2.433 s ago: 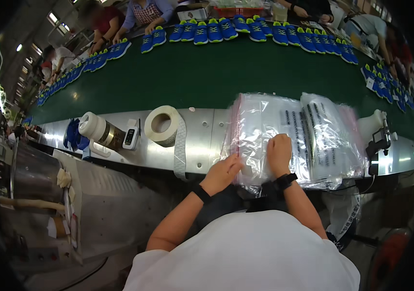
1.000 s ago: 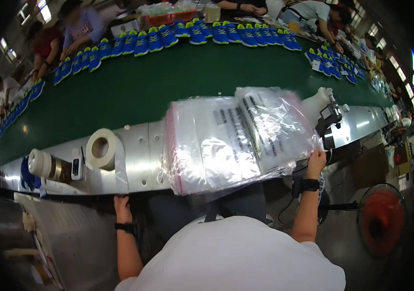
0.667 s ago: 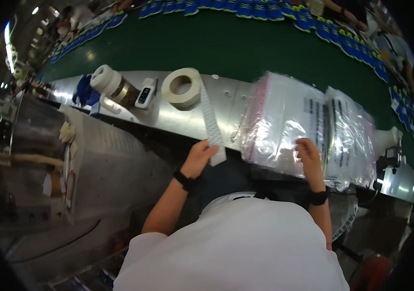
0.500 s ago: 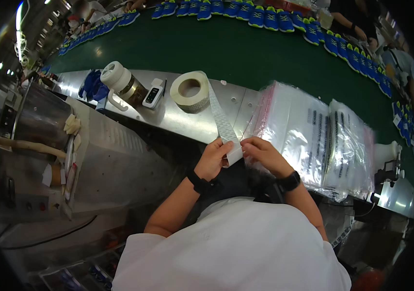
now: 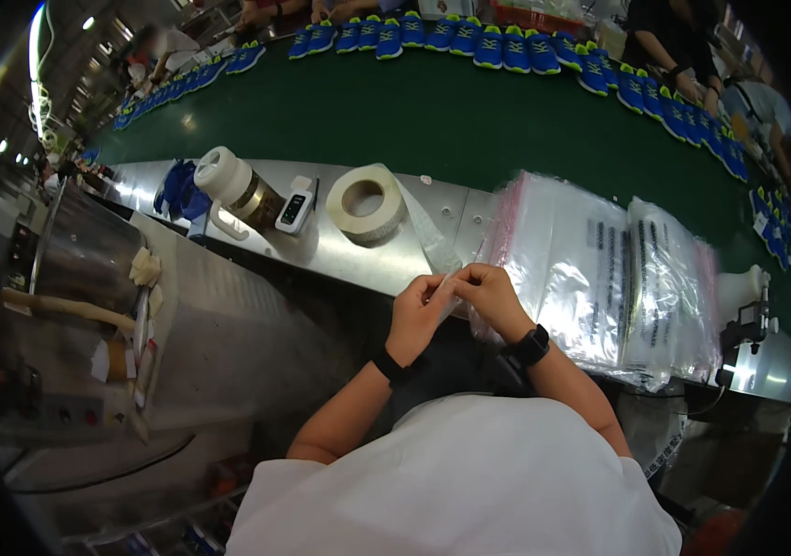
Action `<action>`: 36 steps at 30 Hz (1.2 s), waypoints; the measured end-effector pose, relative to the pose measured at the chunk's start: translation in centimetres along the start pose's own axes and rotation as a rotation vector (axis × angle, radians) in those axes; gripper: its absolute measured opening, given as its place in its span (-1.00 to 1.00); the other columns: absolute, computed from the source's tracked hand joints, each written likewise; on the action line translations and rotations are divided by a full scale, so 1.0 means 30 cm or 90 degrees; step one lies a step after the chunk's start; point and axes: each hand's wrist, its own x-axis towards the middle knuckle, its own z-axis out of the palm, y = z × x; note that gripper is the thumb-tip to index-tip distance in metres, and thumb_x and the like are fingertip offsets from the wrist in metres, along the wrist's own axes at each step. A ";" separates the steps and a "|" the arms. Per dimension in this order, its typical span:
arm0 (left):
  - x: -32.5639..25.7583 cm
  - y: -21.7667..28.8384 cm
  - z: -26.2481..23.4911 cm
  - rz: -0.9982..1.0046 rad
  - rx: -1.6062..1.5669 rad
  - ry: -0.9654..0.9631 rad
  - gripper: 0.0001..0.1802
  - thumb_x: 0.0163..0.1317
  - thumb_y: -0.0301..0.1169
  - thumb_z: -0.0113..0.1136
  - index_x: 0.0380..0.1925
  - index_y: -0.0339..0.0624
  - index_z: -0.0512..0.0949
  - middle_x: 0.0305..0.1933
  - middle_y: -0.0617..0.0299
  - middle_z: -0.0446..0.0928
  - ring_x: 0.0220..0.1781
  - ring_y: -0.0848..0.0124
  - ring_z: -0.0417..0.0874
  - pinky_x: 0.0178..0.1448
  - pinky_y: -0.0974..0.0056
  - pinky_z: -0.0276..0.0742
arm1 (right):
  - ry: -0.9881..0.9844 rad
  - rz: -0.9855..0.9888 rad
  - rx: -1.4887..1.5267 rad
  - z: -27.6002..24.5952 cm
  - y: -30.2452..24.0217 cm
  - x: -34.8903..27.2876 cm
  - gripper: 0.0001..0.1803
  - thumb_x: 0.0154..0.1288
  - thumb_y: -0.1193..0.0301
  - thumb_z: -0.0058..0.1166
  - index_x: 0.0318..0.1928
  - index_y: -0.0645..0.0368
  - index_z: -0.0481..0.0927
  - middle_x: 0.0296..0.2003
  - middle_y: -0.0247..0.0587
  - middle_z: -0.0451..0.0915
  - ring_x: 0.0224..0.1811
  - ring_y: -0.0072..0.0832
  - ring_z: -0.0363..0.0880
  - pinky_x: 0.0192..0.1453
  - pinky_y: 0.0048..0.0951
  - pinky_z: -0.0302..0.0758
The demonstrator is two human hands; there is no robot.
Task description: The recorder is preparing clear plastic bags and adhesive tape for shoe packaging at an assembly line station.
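A roll of white labels (image 5: 384, 221) lies on the metal ledge, and its label strip (image 5: 430, 239) runs off it toward me. My left hand (image 5: 412, 320) is closed on the loose end of that strip. Against it, my right hand (image 5: 495, 301) pinches the strip too, its fingertips touching those of the left hand. The fingers hide much of the strip's end, and I cannot make out whether a single label is between them. Just right of my right hand lies a stack of clear plastic bags (image 5: 567, 259).
Left of the roll stand a lidded drink bottle (image 5: 238, 193), a small device with a display (image 5: 295, 211) and a dark blue cloth (image 5: 180, 190). Beyond the ledge, blue shoes (image 5: 514, 51) line the far side of a green belt (image 5: 312, 111). Other people work there.
My hands have come together, the right fingertips moving left onto the strip at the left fingers. The whole view has shifted slightly, with ledge items now lower.
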 end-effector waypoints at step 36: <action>0.244 -0.010 0.370 -0.283 -0.593 -0.496 -0.63 0.33 -0.26 -0.24 -0.15 -0.35 0.42 -0.16 0.04 0.50 -0.04 0.20 0.51 0.12 0.18 0.38 | 0.382 -0.142 -0.154 -0.317 0.093 -0.206 -0.93 0.17 0.51 -0.02 -0.38 0.27 0.43 -0.38 -0.29 0.42 -0.38 -0.53 0.40 -0.34 -0.59 0.37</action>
